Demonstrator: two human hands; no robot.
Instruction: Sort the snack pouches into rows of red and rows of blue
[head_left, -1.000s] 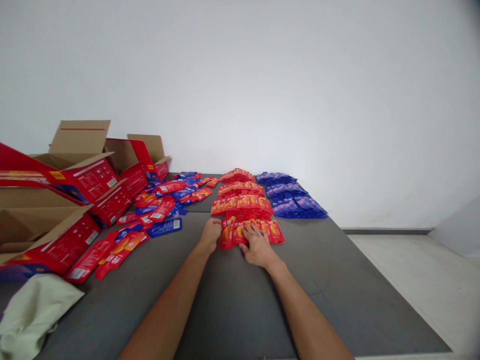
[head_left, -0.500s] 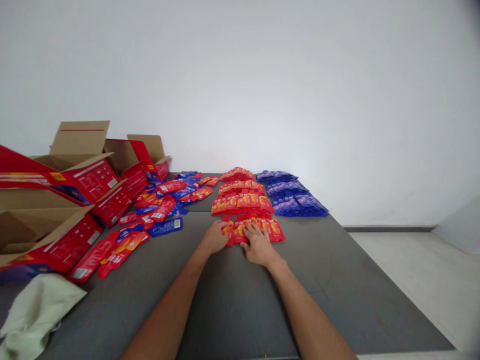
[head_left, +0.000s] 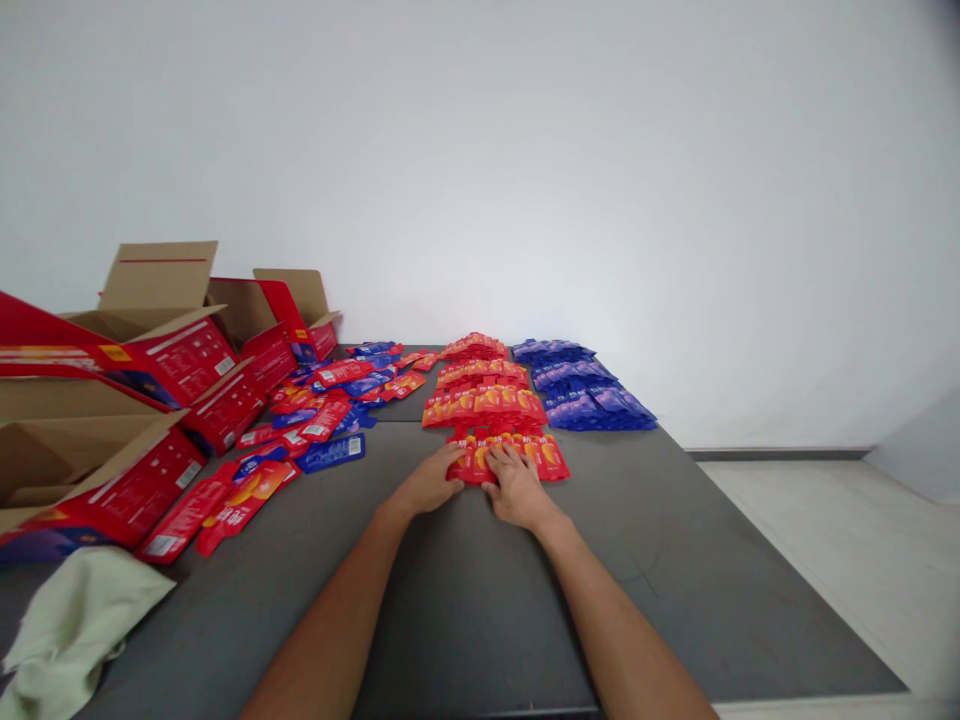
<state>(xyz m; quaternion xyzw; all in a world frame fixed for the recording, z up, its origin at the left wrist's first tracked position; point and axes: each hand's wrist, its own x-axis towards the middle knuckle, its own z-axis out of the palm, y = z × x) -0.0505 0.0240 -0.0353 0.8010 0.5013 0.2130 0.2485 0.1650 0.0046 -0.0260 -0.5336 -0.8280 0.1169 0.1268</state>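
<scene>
A front row of red pouches (head_left: 551, 458) with orange fruit pictures lies overlapping on the dark table. My right hand (head_left: 517, 490) rests on the row's middle, its fingers stretched over the pouches and holding nothing. At the row's left end, my left hand (head_left: 427, 483) touches the edge of the outermost red pouch (head_left: 465, 465), with thumb and fingers apart. Behind this row are several stacked rows of similar red pouches (head_left: 484, 403). Rows of blue-purple pouches (head_left: 596, 408) sit to their right.
Loose red and blue pouches (head_left: 330, 455) lie in a mixed heap on the left. Open red cardboard boxes (head_left: 142, 475) stand beyond them at the left edge. A pale green cloth (head_left: 82, 620) lies at the near left corner. The table (head_left: 750, 600) ends on the right above a pale floor.
My left hand has moved slightly left and down, and the leftmost red pouch now sits level with the others in the row. My right hand has stayed nearly still.
</scene>
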